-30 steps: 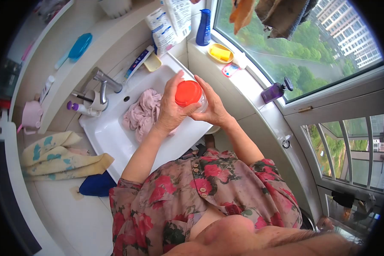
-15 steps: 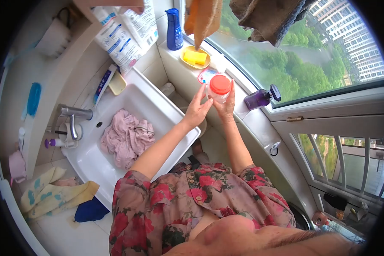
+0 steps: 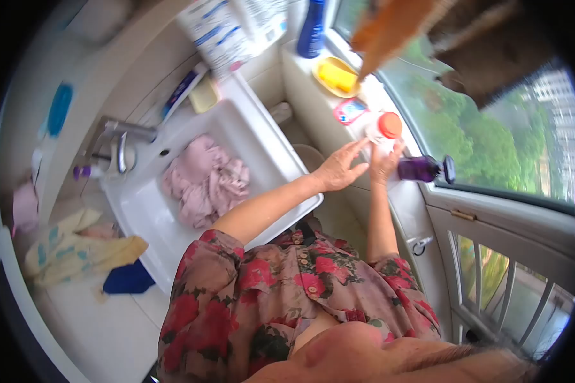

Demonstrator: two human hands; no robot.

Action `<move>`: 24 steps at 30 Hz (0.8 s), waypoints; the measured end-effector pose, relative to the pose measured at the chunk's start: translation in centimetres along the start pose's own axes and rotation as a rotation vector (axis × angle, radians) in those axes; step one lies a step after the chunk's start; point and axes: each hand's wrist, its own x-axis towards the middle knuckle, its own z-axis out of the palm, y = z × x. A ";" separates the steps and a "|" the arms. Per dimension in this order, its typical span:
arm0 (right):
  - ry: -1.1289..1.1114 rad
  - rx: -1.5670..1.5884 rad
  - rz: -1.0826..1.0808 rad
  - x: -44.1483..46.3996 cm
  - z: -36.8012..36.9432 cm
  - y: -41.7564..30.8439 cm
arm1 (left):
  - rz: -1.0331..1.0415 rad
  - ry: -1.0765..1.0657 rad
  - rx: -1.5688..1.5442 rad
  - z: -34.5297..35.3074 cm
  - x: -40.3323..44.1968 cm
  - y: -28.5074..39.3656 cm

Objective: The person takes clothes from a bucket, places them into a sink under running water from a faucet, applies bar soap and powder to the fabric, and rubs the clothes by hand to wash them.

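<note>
A jar with a red lid (image 3: 389, 126) is upright on the window sill, between the soap dish and the purple pump bottle. Around its near side are the fingers of my right hand (image 3: 385, 162), slightly blurred. My left hand (image 3: 340, 168) is off the jar, just left of it, with thumb and fingers apart and nothing in them. The purple bottle (image 3: 419, 168) lies close to the right of my right hand. A pink-and-blue packet (image 3: 351, 111) rests on the sill behind the jar.
The white sink (image 3: 140, 220) holds a crumpled pink cloth (image 3: 204, 182) beside the faucet (image 3: 126, 131). A yellow soap dish (image 3: 335, 77) and a blue bottle (image 3: 312, 30) stand further along the sill. Brown cloths (image 3: 492, 54) hang by the window.
Both hands have moved from over the sink to the window sill with the jar. My left hand has let go of the jar. The camera view has shifted.
</note>
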 end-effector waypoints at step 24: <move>-1.588 0.150 -0.628 -17.3 13.7 -37.6 | -0.629 0.974 -0.305 -20.3 -40.2 -7.1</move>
